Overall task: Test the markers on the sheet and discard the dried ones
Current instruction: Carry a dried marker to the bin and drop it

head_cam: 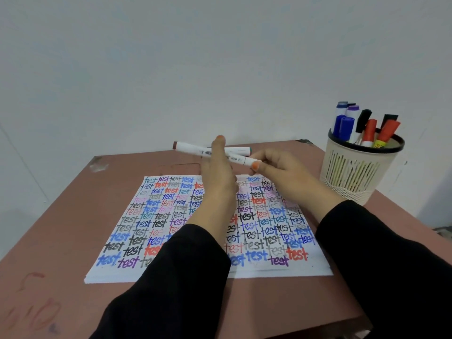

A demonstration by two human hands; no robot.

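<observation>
A white marker (189,147) with a brown cap on its left end is held level above the far edge of the sheet (156,216), which is covered in coloured "test" words. My right hand (281,177) pinches the marker's right end between thumb and fingers. My left hand (216,172) stands edge-on in front of the marker's middle with its fingers straight and hides that part of the barrel. A second white marker (241,150) with a teal end lies on the table just behind.
A cream mesh pen holder (354,174) at the right rear of the brown table (61,228) holds several blue, purple, black and red markers (368,129). A white wall rises right behind the table. The sheet lies on a thin paper stack.
</observation>
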